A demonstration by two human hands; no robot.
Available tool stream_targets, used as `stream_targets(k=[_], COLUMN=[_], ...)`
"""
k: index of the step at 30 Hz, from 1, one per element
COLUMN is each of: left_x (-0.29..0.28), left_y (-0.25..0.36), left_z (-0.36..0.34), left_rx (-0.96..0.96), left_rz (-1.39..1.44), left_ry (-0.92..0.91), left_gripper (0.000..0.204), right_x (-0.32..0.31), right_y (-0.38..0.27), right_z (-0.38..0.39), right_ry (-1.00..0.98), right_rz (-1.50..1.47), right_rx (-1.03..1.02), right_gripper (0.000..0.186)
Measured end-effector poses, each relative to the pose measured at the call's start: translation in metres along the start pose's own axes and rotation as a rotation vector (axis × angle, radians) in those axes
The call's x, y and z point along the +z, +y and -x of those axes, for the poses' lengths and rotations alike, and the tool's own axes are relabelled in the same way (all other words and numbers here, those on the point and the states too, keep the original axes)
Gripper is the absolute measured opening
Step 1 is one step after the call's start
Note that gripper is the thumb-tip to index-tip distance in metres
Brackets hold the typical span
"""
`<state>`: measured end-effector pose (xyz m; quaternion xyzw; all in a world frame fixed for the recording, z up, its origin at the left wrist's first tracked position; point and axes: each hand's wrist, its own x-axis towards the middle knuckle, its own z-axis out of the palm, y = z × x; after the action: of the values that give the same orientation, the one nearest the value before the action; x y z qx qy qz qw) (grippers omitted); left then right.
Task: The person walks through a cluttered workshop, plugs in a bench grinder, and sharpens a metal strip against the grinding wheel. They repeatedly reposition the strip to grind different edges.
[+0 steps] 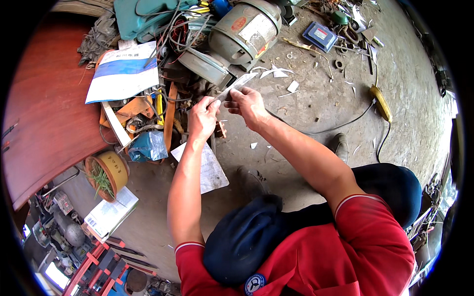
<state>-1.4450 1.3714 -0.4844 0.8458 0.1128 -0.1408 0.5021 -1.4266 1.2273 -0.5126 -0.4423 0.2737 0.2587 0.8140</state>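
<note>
A thin, flat, greyish-white strip [237, 85] slants up and away from me, its far end close to the wheel guard of a grey bench grinder [224, 42]. My left hand [203, 119] pinches the strip's near end between thumb and fingers. Against the strip's right side, farther along, my right hand [248, 105] is closed with its fingers bent round the edge. What the strip is made of I cannot tell. The grinder's wheel is mostly hidden behind its guard and the tool rest.
Left stands a reddish-brown table [54, 98]; beside it are a blue-and-white paper sheet [123, 71], tangled cables and scrap. A potted plant [106, 175] sits nearer. On the floor lie a white sheet [210, 170], a blue box [320, 36], a yellow cable-fed tool [380, 103] and paper scraps.
</note>
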Motion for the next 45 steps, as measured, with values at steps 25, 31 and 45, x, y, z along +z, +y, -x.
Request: stream_targets(k=[25, 31, 45], left_x=[0.003, 0.006, 0.005], left_y=[-0.002, -0.009, -0.009], left_z=[-0.009, -0.014, -0.005], left_rx=[0.062, 0.067, 0.045], left_rz=[0.015, 0.012, 0.092], left_ry=[0.104, 0.114, 0.137], left_gripper=[0.019, 0.019, 0.017], right_x=[0.021, 0.020, 0.023], right_y=[0.012, 0.011, 0.017], right_z=[-0.011, -0.013, -0.012], right_ry=[0.014, 0.024, 0.048], right_rz=[-0.023, -0.058, 0.011], right_rx=[-0.113, -0.120, -0.123], right_gripper=[0.021, 0.022, 0.022])
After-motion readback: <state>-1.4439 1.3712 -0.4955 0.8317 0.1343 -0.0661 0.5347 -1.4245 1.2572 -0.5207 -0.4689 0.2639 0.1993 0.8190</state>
